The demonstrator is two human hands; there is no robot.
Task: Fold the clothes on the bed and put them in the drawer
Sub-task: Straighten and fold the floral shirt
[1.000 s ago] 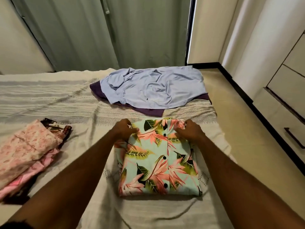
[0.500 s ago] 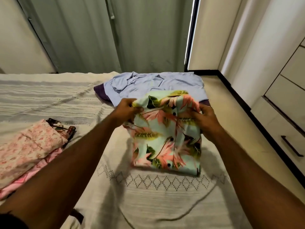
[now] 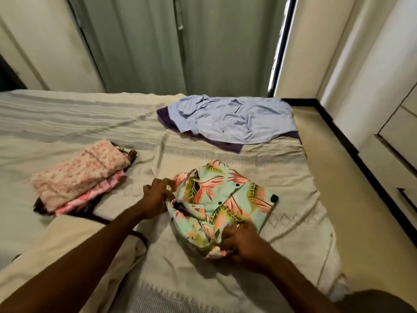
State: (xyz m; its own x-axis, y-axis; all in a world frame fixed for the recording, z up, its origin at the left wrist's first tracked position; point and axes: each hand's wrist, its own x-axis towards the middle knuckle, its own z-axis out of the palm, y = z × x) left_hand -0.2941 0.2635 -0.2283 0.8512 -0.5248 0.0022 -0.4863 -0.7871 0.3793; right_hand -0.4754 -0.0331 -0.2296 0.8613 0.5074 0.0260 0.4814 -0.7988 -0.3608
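Note:
A mint shirt with a pink and green leaf print (image 3: pixel 222 201) lies folded over on the cream bedspread (image 3: pixel 291 193). My left hand (image 3: pixel 158 197) grips its left edge. At its near corner my right hand (image 3: pixel 242 241) pinches the cloth. A light blue shirt (image 3: pixel 234 118) lies unfolded at the far side of the bed on top of a purple garment (image 3: pixel 225 145). To the left sits a folded stack of pink clothes (image 3: pixel 81 175).
White drawer fronts with a dark handle (image 3: pixel 404 195) stand along the right wall, across a strip of beige floor (image 3: pixel 343 177). Grey-green curtains (image 3: pixel 180 46) hang behind the bed. A cream pillow or cover (image 3: pixel 67 249) lies at the near left.
The leaf-print shirt was lifted by its far edge and folded toward me, now lying smaller. My right hand moved to its near corner; my left to its left edge.

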